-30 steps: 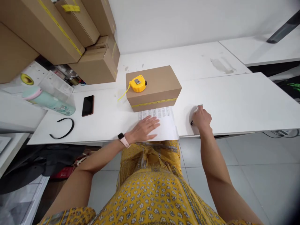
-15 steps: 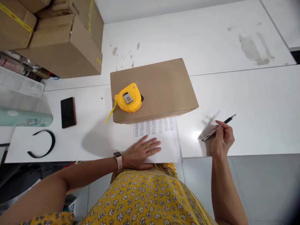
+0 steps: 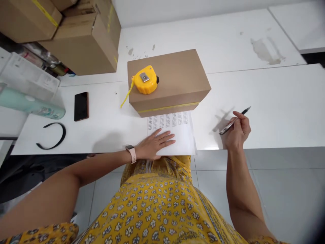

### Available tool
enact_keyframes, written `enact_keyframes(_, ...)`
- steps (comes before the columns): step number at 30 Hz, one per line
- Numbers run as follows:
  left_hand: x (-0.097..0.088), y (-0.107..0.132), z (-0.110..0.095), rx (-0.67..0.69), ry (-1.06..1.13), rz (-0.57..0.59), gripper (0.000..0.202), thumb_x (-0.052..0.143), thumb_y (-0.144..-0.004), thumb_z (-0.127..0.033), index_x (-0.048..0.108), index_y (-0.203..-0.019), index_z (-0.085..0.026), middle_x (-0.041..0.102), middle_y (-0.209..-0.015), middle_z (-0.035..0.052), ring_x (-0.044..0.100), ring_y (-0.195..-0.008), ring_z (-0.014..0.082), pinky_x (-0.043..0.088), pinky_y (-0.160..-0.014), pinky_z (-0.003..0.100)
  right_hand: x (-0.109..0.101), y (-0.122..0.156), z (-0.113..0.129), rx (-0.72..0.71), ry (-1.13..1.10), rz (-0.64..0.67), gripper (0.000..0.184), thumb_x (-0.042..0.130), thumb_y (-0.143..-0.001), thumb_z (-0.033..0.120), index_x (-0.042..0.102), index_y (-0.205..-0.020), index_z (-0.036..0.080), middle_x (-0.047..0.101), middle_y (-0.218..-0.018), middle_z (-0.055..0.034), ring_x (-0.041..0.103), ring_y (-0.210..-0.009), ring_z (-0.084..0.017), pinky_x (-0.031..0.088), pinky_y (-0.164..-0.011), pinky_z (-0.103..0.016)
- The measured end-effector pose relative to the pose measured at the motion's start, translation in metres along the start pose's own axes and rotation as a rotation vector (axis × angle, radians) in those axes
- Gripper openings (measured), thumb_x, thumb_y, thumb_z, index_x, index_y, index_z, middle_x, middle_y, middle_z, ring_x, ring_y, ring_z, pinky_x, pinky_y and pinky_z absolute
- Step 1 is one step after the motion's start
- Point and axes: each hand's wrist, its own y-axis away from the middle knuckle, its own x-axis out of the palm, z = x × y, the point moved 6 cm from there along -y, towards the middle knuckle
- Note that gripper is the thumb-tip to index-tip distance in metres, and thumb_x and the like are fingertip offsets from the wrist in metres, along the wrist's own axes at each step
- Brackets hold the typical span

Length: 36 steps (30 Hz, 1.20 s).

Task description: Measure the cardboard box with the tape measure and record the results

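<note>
One pen (image 3: 226,129) sits in your right hand (image 3: 238,133), the fingers closed narrowly around its barrel, one end pointing out past the knuckles; which end writes, I cannot tell. Your left hand (image 3: 153,145) grasps nothing: it lies flat, fingers spread, on the printed sheet (image 3: 181,139).

Watch that left palm. It covers only the sheet's left side, so if it lifts or slides, the paper could skew, since its near end reaches the edge of the white table (image 3: 266,115). A loose pinch could let the pen turn or drop. And a knock to the cardboard box (image 3: 175,79) could send the yellow tape measure (image 3: 145,80) sliding — it sits loose near the box's left end, its strip hanging over the side.

From the pen, the sheet lies to your left, apart from the right hand and directly under the left. Its printed rows run up to the box, which hides the far edge; whether the box rests on it, I cannot tell. Farther left — well clear of both hands — lie a phone (image 3: 81,106), a black curved band (image 3: 64,133) and a mint-green bottle (image 3: 38,105).
</note>
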Motion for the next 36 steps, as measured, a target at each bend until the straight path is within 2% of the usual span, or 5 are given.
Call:
enact_keyframes(8,0.004,0.000,-0.002,0.018,-0.071,-0.115,0.094,0.071,-0.085,-0.037,0.024,-0.165,-0.025,0.023,-0.174,0.0104,0.015,-0.163,0.0299,0.000,-0.131,0.053,0.016,0.031,0.028,-0.139,-0.088,0.086,0.054,0.074,-0.070,0.038,0.061,-0.121,0.023,0.055,-0.086,0.0015,0.055,-0.079,-0.017,0.050,-0.080,-0.036)
enact_keyframes(16,0.006,-0.014,-0.014,-0.081,-0.040,-0.174,0.087,0.064,-0.091,-0.062,0.033,-0.162,-0.022,0.028,-0.172,0.0118,0.017,-0.162,0.0314,-0.001,-0.131,0.054,0.066,0.095,0.091,-0.240,0.004,0.232,0.040,0.065,-0.089,0.062,0.054,-0.083,0.025,0.054,-0.072,0.0031,0.051,-0.068,-0.015,0.048,-0.073,-0.032)
enact_keyframes(20,0.007,-0.008,-0.023,-0.112,0.020,-0.220,0.081,0.059,-0.094,-0.064,0.039,-0.159,-0.020,0.033,-0.170,0.0123,0.022,-0.161,0.0304,0.000,-0.131,0.053,0.100,0.106,0.083,0.016,-0.168,0.500,0.058,0.034,-0.098,0.075,0.063,-0.102,0.025,0.063,-0.070,0.0012,0.062,-0.070,-0.017,0.053,-0.078,-0.036)
enact_keyframes(23,0.009,-0.005,-0.033,-0.138,0.065,-0.249,0.076,0.059,-0.095,-0.062,0.043,-0.156,-0.020,0.037,-0.168,0.0121,0.025,-0.159,0.0310,0.002,-0.131,0.055,0.120,0.110,0.068,0.193,-0.268,0.666,0.056,0.057,-0.091,0.073,0.066,-0.117,0.025,0.075,-0.094,-0.0041,0.071,-0.090,-0.020,0.055,-0.089,-0.039)
enact_keyframes(36,0.007,-0.045,-0.042,-0.254,-0.108,-0.317,0.070,0.047,-0.105,-0.053,0.039,-0.155,-0.006,0.031,-0.170,0.0190,0.028,-0.158,0.0320,0.017,-0.131,0.048,0.129,0.095,0.041,0.149,0.029,0.560,0.035,0.074,-0.084,0.056,0.061,-0.089,0.023,0.065,-0.080,0.0001,0.060,-0.073,-0.016,0.049,-0.071,-0.032)
